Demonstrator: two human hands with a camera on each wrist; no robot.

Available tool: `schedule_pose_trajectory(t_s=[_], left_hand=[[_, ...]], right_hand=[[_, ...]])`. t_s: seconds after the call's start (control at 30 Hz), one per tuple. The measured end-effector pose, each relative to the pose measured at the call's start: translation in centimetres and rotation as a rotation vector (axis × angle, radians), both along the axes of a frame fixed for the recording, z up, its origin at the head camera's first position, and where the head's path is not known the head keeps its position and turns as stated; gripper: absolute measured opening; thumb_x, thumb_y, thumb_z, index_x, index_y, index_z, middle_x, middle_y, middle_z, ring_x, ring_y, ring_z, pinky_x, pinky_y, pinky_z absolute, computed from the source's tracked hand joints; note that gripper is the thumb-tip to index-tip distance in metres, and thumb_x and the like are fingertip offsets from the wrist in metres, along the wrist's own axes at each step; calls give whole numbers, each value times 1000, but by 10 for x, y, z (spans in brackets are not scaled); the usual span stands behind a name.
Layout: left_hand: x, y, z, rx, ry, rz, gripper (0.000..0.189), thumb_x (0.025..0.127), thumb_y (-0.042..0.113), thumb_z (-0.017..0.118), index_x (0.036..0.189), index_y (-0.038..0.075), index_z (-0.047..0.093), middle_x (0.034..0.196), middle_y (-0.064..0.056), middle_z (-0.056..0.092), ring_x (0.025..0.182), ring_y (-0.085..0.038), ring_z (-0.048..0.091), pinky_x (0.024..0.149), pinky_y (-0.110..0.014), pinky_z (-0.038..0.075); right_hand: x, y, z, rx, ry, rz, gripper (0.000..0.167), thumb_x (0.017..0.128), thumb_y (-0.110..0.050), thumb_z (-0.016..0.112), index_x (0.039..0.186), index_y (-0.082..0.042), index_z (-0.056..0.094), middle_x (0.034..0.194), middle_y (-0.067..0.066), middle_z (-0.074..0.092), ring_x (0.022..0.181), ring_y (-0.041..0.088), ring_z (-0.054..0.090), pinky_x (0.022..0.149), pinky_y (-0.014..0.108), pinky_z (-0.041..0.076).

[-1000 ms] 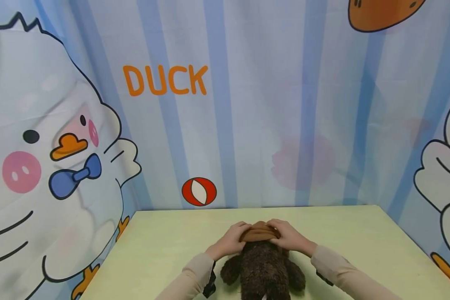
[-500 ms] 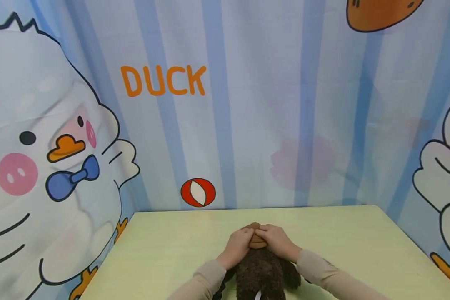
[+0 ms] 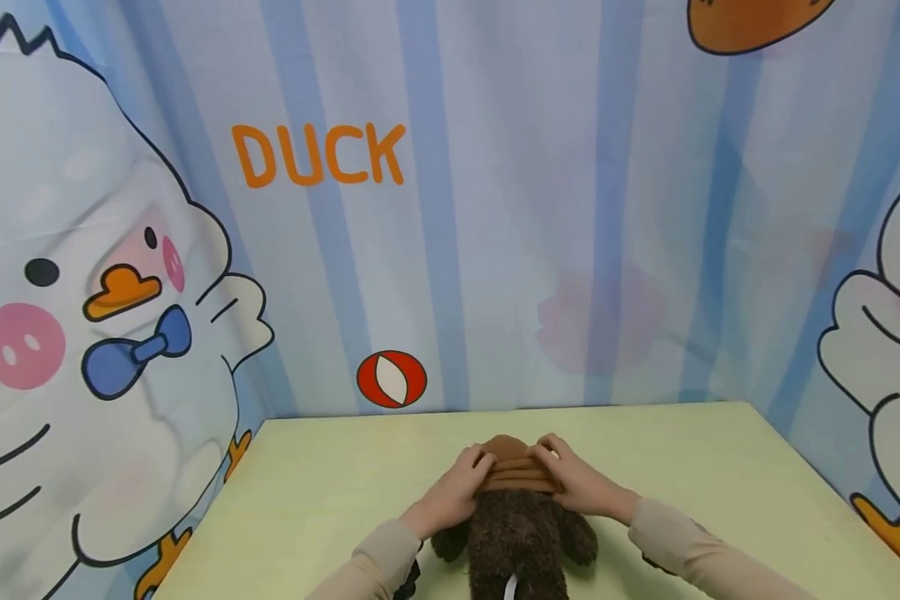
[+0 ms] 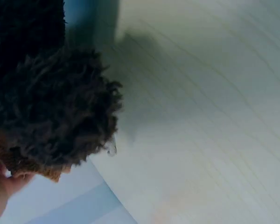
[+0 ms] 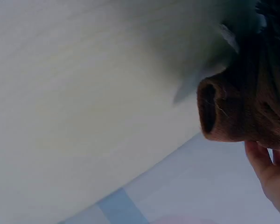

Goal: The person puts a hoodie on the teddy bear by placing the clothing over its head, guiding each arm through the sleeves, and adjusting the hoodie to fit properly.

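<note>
A dark brown, curly-furred plush toy (image 3: pixel 521 533) lies on the table, its back end toward me with a white strip (image 3: pixel 510 587) there. Bunched in folds over its far end is a brown piece of doll clothing (image 3: pixel 521 477). My left hand (image 3: pixel 450 493) pinches the clothing's left side, and my right hand (image 3: pixel 583 482) pinches its right side. The right wrist view shows a tube-like sleeve opening (image 5: pixel 208 108) on the clothing, with fingers under its edge. In the left wrist view, a furry limb (image 4: pixel 60 107) covers most of the clothing. The toy's head is hidden.
The pale yellow tabletop (image 3: pixel 345 467) ends at a back edge against a striped curtain (image 3: pixel 510 208) printed with ducks, a ball and lettering. Beige sleeves (image 3: pixel 382 558) cover both forearms.
Both hands first came together over the clothing, partly covering it, then moved apart to its two sides. More of the brown folds shows now, and the head view has shifted slightly.
</note>
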State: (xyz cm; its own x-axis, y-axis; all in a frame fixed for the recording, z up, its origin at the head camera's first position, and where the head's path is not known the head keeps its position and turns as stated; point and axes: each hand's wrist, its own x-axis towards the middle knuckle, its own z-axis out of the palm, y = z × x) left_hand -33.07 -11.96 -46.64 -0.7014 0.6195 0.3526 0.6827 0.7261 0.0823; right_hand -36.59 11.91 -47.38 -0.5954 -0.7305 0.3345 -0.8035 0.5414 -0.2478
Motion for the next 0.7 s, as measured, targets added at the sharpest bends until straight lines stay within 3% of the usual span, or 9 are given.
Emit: schedule_pose_trajectory(t_s=[0.13,0.27,0.4,0.53,0.63,0.7], left_hand=[[1,3,-4,57,-18,80,33,76,0,61,104,10,46,103,-6,48,80,-16,45,64,-24,42],[3,8,-9,150,-110,140,28,77,2,63,100,9,48,102,-6,49,80,-16,51,66,-24,44],[5,13,-10,148,-164,162,29,79,3,63,103,8,48,103,-8,49,85,-18,56,68,-26,48],[9,17,-9,105,-102,191,31,76,4,66,102,7,49,94,-7,50,75,-18,56,61,-26,47],[11,17,-9,164,-77,218,29,74,0,65,98,7,49,90,-6,46,66,-15,50,55,-24,41],[12,17,-10,247,-85,226,28,73,-4,61,93,7,46,87,-6,42,62,-13,43,52,-22,35]], right_hand=[[-5,3,-10,-110,31,-45,54,68,1,70,115,-10,47,107,5,49,86,15,52,67,27,45],[-7,4,-20,-217,80,-90,37,66,-2,73,95,-14,54,90,-2,55,74,9,50,59,23,44],[-4,-3,-26,-270,92,-183,31,67,5,65,67,-19,45,62,-11,38,55,0,27,51,16,26],[0,-9,-26,-281,47,-259,39,68,10,57,57,-16,30,54,-10,19,52,1,14,52,18,17],[0,-10,-25,-281,18,-276,33,67,9,59,63,-16,38,60,-9,34,55,5,32,53,20,27],[-2,-9,-26,-306,-35,-241,28,68,11,60,78,-13,48,78,-2,50,72,14,51,59,25,41]])
